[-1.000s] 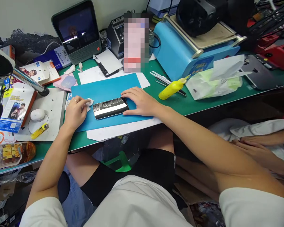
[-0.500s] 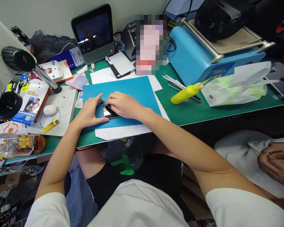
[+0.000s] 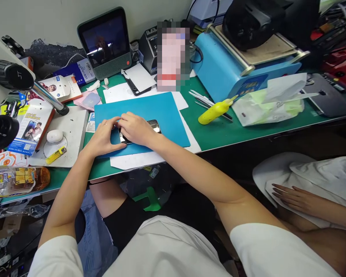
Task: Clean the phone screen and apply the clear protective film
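Note:
A black smartphone (image 3: 155, 125) lies flat on a blue mat (image 3: 161, 111) on the green bench. My right hand (image 3: 135, 129) lies over the left part of the phone, fingers curled down onto it. My left hand (image 3: 102, 136) rests at the phone's left end, its fingers bent and meeting the right hand's fingertips. Whatever small thing the fingers pinch is hidden. Only the phone's right end shows.
White paper sheets (image 3: 132, 159) lie under the mat. A yellow squeeze bottle (image 3: 215, 111), tweezers (image 3: 203, 99), a blue machine (image 3: 233, 65) and plastic bags (image 3: 268, 104) sit to the right. A microscope arm (image 3: 23, 82), lighter (image 3: 55, 155) and boxes stand left. Another person's hand (image 3: 296, 200) rests at lower right.
My right hand moved from the phone's right side onto its left part, covering it. My left hand closed in against it; the white wipe it held is out of sight.

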Motion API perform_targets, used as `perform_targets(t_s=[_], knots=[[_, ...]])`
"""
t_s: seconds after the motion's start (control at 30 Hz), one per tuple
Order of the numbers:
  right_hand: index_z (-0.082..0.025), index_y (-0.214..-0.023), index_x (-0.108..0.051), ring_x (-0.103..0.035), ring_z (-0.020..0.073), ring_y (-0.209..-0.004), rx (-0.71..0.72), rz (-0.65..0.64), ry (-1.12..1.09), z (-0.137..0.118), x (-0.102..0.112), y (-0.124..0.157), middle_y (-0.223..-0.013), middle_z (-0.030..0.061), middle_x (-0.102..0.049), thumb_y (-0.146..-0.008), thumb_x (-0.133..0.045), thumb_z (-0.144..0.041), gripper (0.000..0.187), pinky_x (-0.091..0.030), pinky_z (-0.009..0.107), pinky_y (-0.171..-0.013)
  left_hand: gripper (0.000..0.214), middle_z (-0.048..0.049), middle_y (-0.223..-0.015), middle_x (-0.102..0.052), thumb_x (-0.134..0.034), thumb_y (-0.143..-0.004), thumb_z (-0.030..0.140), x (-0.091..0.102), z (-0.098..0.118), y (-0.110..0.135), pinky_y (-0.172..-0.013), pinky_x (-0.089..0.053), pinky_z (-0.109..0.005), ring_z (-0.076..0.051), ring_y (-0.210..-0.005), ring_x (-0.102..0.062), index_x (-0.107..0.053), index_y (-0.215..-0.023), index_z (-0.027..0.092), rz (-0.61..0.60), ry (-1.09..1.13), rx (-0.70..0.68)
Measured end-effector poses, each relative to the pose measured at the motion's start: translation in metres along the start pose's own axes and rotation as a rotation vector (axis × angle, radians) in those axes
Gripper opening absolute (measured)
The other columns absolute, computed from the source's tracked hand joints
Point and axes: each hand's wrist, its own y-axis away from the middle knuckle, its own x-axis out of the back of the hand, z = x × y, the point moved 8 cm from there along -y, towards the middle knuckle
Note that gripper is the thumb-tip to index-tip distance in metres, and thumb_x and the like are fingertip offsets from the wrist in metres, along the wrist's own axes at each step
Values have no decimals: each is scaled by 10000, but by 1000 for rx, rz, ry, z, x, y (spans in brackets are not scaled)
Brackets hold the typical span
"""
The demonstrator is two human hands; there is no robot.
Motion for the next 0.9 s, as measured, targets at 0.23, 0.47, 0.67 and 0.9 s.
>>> perform_targets(t_s=[0.23, 0.47, 0.67, 0.9], knots=[[-77, -1193, -774, -604, 332, -1100, -41, -4, 15, -1, -1, -1, -1180, 207, -748, -1113, -414, -98, 370, -478, 444, -908, 806, -136, -1329, -695, -897, -787, 486, -1, -1, -1, -1050, -564, -544, -365, -1186, -659, -529, -1452, 216, 17, 37, 47], [-132, -1138, -763, -615, 339, -1061, -17, 69, 26, -2, -1, 1, -1147, 191, -762, -1122, -418, -155, 345, -497, 465, -905, 832, -139, -1348, -694, -917, -791, 488, 0, 0, -2, -1066, -575, -557, -370, -1204, -666, -524, -1473, 222, 9, 55, 49], [-107, -1221, -740, -630, 341, -1099, -32, 67, 32, -2, -4, 2, -1170, 197, -750, -1232, -339, -453, 530, -499, 465, -927, 829, -143, -1411, -688, -909, -818, 495, 1, 3, -2, -1119, -560, -568, -382, -1269, -670, -518, -1500, 230, 5, 59, 27], [-112, -1259, -710, -609, 366, -1133, -28, 39, -61, 0, -5, 2, -1205, 228, -723, -1120, -113, -789, 914, -486, 494, -961, 778, -130, -1329, -707, -900, -804, 468, 2, 4, -2, -1050, -572, -556, -374, -1203, -674, -540, -1450, 229, 10, 68, 51]])
